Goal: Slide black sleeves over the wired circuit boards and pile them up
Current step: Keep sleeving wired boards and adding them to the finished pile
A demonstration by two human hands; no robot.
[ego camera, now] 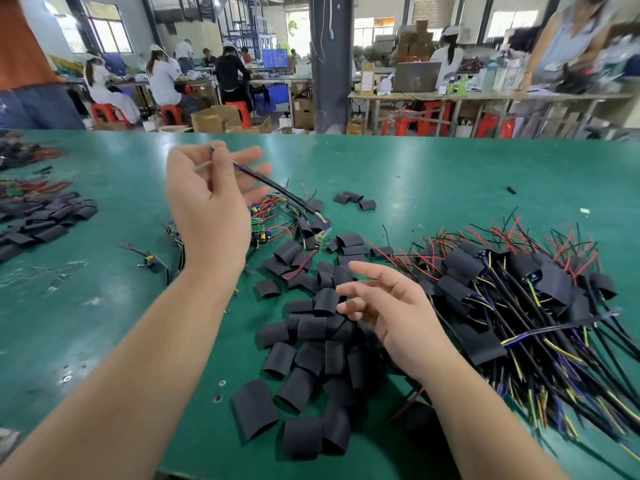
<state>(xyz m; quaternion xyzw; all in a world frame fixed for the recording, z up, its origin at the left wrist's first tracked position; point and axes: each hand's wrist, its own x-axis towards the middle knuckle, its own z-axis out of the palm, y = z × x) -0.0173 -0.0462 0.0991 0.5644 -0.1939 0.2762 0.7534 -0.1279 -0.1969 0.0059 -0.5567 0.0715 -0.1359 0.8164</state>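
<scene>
Green table [450,174] | left hand [207,202] pinches cable [277,188], slanting down-right, board [322,237] perhaps dangling | right hand [391,317] loose-fingered, empty

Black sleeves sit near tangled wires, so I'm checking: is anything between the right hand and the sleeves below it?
Nothing visible does. The right hand is open over the loose black sleeves; the wired pile lies off to its right.

Blurred circuit board [322,234] mid-air
</scene>
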